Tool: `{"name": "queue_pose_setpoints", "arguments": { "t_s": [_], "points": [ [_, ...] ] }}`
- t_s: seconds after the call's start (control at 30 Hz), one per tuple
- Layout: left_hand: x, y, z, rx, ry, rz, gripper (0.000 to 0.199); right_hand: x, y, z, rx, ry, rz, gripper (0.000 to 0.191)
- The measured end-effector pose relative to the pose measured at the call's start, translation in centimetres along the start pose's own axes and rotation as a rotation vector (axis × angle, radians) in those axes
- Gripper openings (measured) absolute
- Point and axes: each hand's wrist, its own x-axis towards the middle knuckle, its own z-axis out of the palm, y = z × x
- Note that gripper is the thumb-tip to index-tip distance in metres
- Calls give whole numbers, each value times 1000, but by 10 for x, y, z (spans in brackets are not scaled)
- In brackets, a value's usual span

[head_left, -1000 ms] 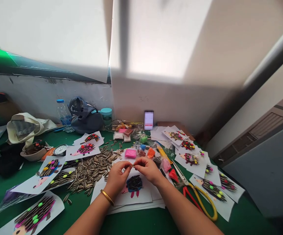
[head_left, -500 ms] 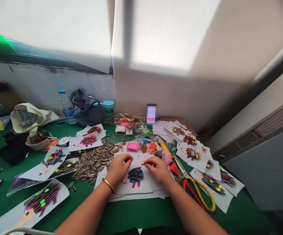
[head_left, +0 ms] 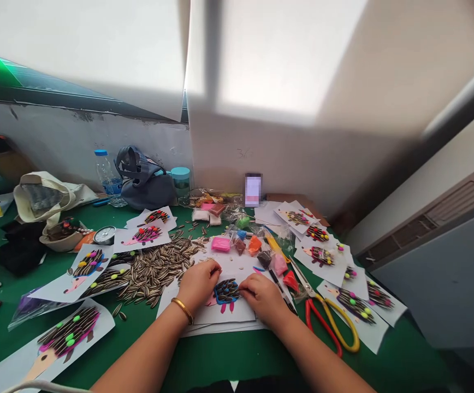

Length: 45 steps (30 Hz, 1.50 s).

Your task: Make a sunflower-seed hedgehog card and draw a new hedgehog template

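A white sheet (head_left: 237, 315) lies in front of me, bearing a blue clay hedgehog body (head_left: 227, 291) covered with striped seeds and two pink feet below. My left hand (head_left: 199, 281), with a gold bracelet at the wrist, is at the body's left side, fingers pinched together; what they hold, if anything, is hidden. At the right edge of the body, my right hand (head_left: 259, 293) has thumb and forefinger closed on a sunflower seed, only a little of which shows. A pile of sunflower seeds (head_left: 153, 273) spreads left of the sheet.
Clay packets (head_left: 220, 244) lie behind the sheet. Red-handled scissors and yellow-handled scissors (head_left: 343, 326) are at the right. Finished hedgehog cards (head_left: 323, 256) overlap at the right, others at the left. A bottle (head_left: 112, 183), a blue bag (head_left: 149, 188) and a phone (head_left: 253, 189) stand behind.
My right hand has moved down and left, bringing its seed to the body's right edge. My left hand has shifted slightly down and left. A dark pen-like tool now shows beside my right hand.
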Motion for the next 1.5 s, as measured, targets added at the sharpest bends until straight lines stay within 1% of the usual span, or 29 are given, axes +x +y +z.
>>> {"name": "queue_pose_setpoints", "arguments": {
  "t_s": [0.2,0.33,0.43,0.57,0.63,0.77,0.97,1.07,1.13,1.23,1.33,1.4,1.5],
  "points": [
    [0,1,-1,8,-10,-4,18,-1,2,5,-123,-25,-75,15],
    [-1,2,-2,3,-17,-3,19,1,-1,6,-155,-45,-90,17],
    [-1,2,-2,-1,-18,-10,19,1,-3,5,-110,-46,-66,17],
    [0,1,-2,-6,-20,-21,19,-1,-4,0,-45,-38,22,18],
    [0,1,-2,-5,-22,-22,19,-2,-4,-2,-16,-46,39,17],
    [0,2,-2,-3,-22,-21,20,-1,-4,-1,-6,-69,20,16],
    [0,1,-1,2,-20,-18,20,0,0,7,-93,-49,-50,16],
    [0,1,-2,8,-23,-16,20,0,1,8,-90,-42,-61,16],
    [0,2,-2,13,-26,-13,20,0,1,5,-54,-32,-61,15],
    [-1,2,-4,20,-30,-12,20,-1,-2,-5,-11,17,-31,17],
    [-2,2,-4,26,-35,-13,20,-4,-5,-13,-36,30,12,15],
    [-2,1,-4,29,-38,-12,20,-6,-7,-13,-73,1,17,10],
    [-1,1,-4,30,-40,-9,20,-7,-10,-6,-120,-17,9,7]
  ]
}}
